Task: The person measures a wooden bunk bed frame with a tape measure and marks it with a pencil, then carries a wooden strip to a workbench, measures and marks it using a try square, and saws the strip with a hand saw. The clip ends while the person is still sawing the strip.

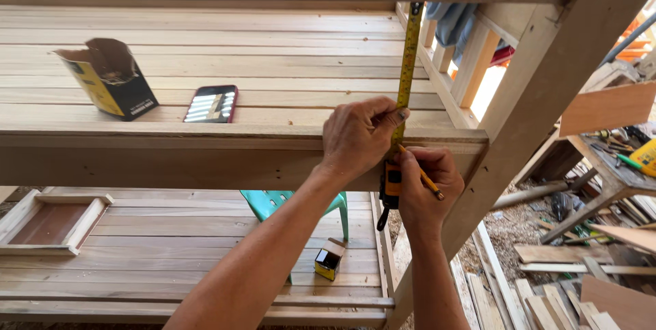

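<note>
Tape measure blade [408, 53], yellow and narrow, runs with its long axis almost straight up and away across the slatted top of the wooden shelf frame [205, 140], from the front rail toward the far edge, leaning slightly rightward at its far end. Going from the left: an open torn cardboard box [109, 78] sits on the slats, and just to its right, apart from it, lies a phone in a dark red case [212, 104]. Below, on the lower shelf, rest a shallow wooden tray [51, 224], part of a green plastic chair [287, 201] and a small yellow-and-black box [329, 259].

Further right, the left hand [359, 135] is folded over the front rail, fingers curled down and the thumb pressing the blade flat against the wood, so it pins the tape rather than grips it. The tape's orange case [390, 190] hangs directly under that thumb, against the rail's face.

Just right of the blade, the right hand [427, 183] is closed around a yellow pencil [422, 174], whose tip points up and left at the rail, touching or nearly touching it beside the blade's edge. Both hands touch the blade's line; the right one lies lower and nearer the case. Beyond the upright post, scrap boards [547, 282] litter the floor.
</note>
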